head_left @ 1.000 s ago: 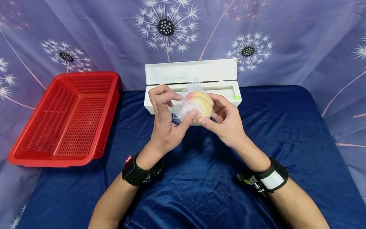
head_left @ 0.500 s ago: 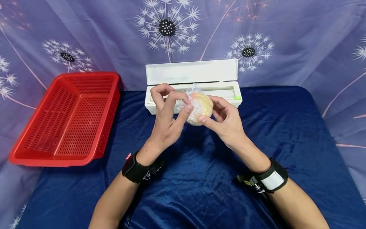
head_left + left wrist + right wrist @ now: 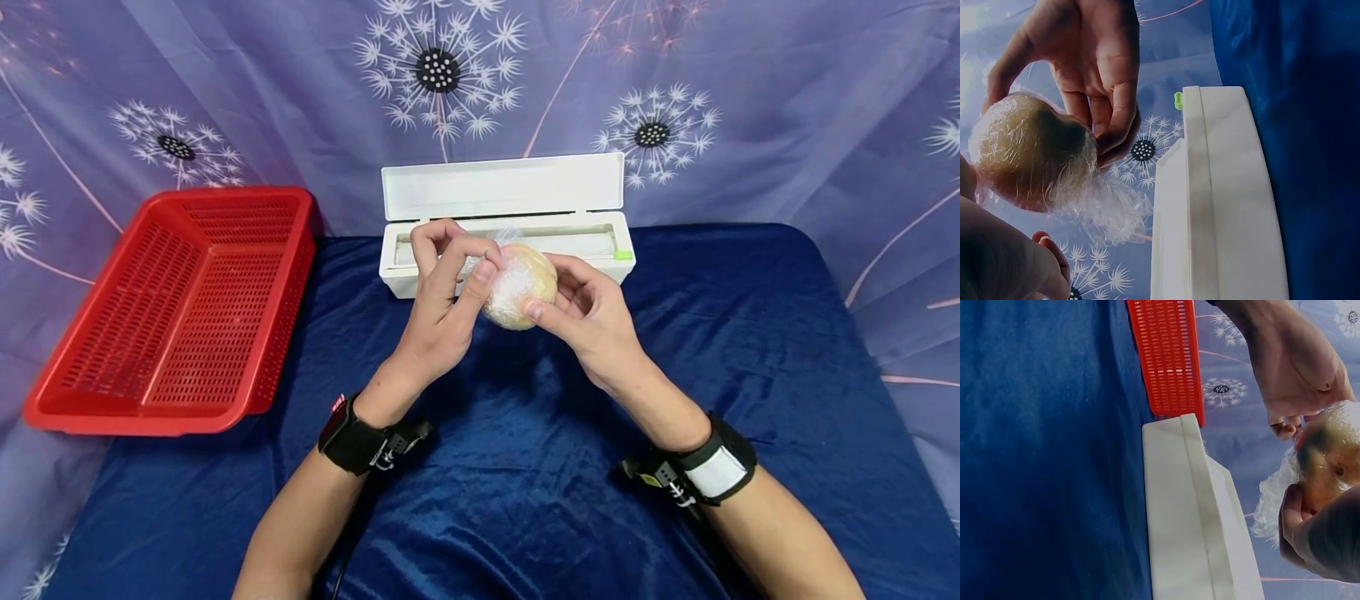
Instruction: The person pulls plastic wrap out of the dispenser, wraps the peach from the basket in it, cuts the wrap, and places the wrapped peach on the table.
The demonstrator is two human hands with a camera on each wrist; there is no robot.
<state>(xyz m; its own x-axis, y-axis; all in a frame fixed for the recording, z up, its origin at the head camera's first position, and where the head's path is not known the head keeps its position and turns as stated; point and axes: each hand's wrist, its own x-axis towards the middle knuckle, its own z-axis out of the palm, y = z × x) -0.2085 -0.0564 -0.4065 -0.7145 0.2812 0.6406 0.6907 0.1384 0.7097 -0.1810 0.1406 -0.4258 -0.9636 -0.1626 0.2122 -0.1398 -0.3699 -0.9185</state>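
I had both hands raised over the middle of the blue cloth [image 3: 525,467], which ran wide and bare from the wrists down to the lower edge of the frame and out to the right, where it dropped off against the purple dandelion backdrop [image 3: 787,108]. My left hand [image 3: 438,312] had its thumb and fingertips curled and pinched onto the plastic film at the upper left side of the wrapped apple [image 3: 517,285]. My right hand [image 3: 592,317] cupped the fruit from the right, thumb pressed on its lower front and fingers bent round behind it. The apple sat just above centre frame, held clear of the cloth, with a loose tail of film [image 3: 1110,209] hanging off it in the left wrist view.

Right behind the apple stood the white cling-film dispenser [image 3: 510,229], lid tipped open against the backdrop, a small green tab [image 3: 622,255] at its right end; it closed off the room directly beyond the hands. At the left of the frame the red slotted basket [image 3: 180,308] sat half on the cloth's left edge, well apart from my left hand.

I counted one apple, one dispenser, one basket, two wristbands.
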